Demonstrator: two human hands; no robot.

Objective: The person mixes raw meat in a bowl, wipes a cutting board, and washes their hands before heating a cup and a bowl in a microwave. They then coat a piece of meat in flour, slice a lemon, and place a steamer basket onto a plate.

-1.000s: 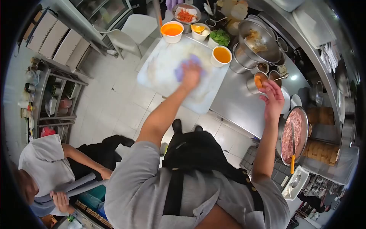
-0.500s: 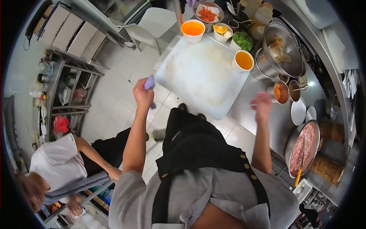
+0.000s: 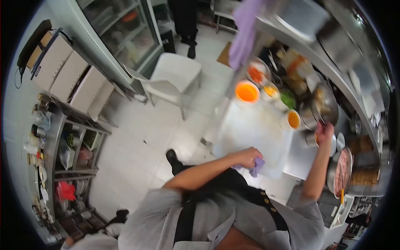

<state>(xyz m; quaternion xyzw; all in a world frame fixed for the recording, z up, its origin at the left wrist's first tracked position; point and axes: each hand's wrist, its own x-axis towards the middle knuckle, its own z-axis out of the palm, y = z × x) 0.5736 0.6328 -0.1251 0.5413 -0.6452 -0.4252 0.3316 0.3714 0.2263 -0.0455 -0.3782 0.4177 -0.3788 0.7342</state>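
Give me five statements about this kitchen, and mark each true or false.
1. The left hand grips a purple cloth. True.
2. The right hand grips that cloth too. False: it is well apart from it, near the metal bowl.
3. An orange handle sticks out over the rim of the meat bowl. True.
4. The white chair lies on its side. False: it stands upright.
5. The green leaves are in the meat bowl. False: they are among the containers beside the cutting board.
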